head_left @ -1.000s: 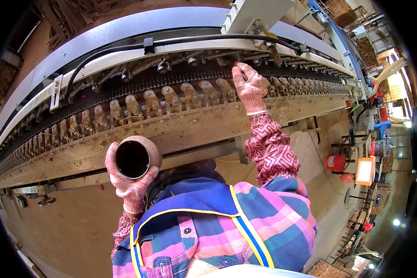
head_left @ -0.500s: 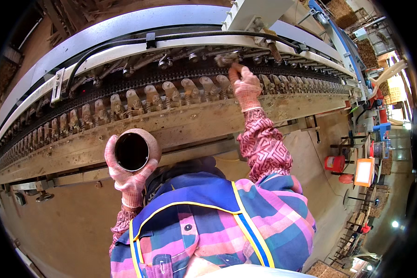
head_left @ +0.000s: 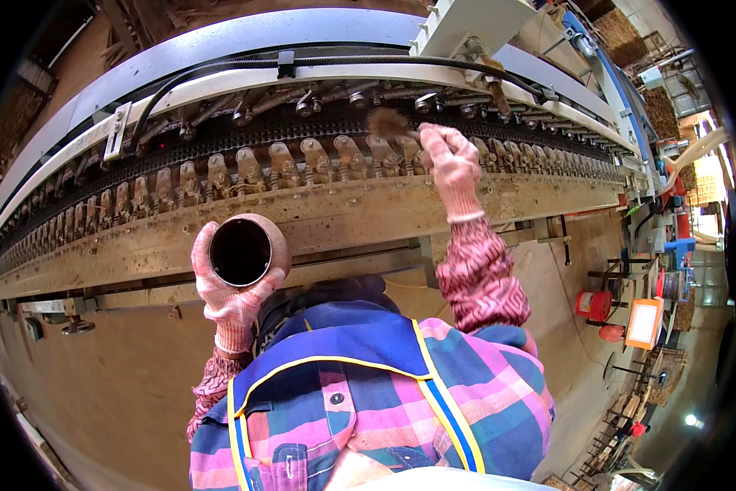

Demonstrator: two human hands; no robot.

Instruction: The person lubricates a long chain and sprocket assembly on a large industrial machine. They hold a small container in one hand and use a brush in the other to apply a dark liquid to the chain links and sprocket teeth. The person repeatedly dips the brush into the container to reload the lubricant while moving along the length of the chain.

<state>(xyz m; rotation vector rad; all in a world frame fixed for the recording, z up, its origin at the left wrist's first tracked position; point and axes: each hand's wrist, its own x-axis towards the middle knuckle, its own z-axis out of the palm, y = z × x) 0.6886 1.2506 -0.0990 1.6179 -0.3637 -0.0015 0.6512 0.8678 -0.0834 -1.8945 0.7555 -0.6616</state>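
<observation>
Workshop machine: long, with dark chain.
Left hand: curled around a round pot.
Right hand: pinching a blurred brush.
Brushing: seemingly underway; next stroke calls for steady pot.

Both hands wear pale pinkish gloves with ribbed cuffs. The left hand sits low, near the torso, curved into a wide, rounded grip, its fingers up one side and the palm beneath. The left wrist is close to straight, with a narrow gap between cuff and sleeve, and the left forearm rises steeply from beside the body. The right hand is farther forward and higher, its fingers bent and drawn together in a pinch toward the left. The right wrist looks nearly straight; the right forearm reaches forward in a loose, patterned pink sleeve.
</observation>
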